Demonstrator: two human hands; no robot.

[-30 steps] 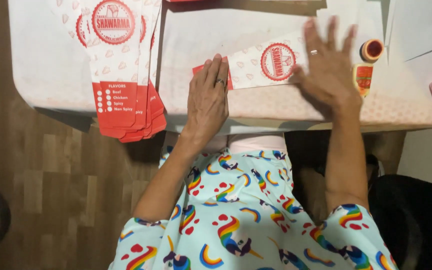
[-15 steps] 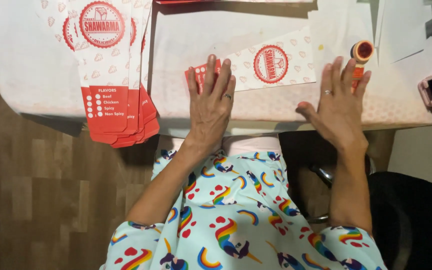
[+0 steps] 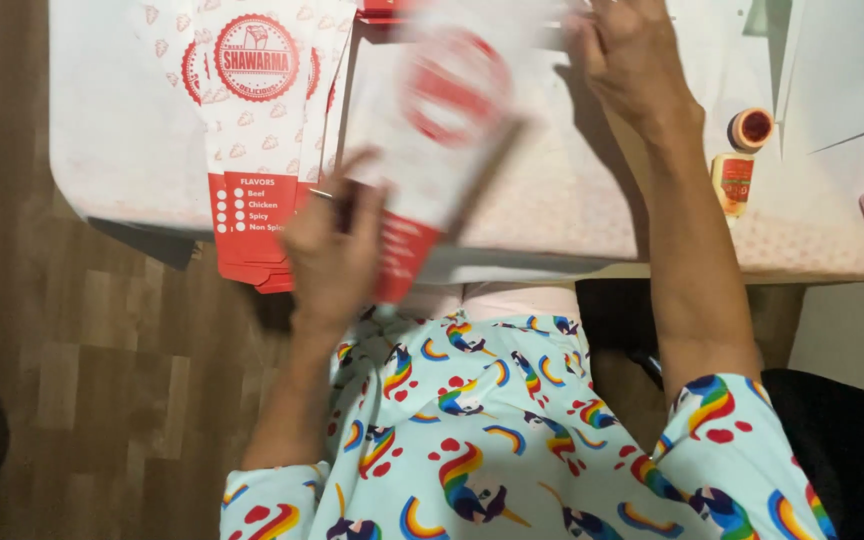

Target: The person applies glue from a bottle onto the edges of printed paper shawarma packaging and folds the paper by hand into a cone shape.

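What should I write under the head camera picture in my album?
Left hand lifts a blurred red-and-white paper sleeve beside a stack; right hand rests on the table.

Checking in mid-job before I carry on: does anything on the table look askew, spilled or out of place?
One thing: the stack of paper sleeves hangs over the table front edge, red ends unsupported. The sleeve in the left hand is motion-blurred, so I cannot judge it. The small round pot sits lidless; nothing looks spilled.

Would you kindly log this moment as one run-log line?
left hand: holds paper sleeve, blurred | right hand: on table, far edge | sleeve stack: left | glue stick: right
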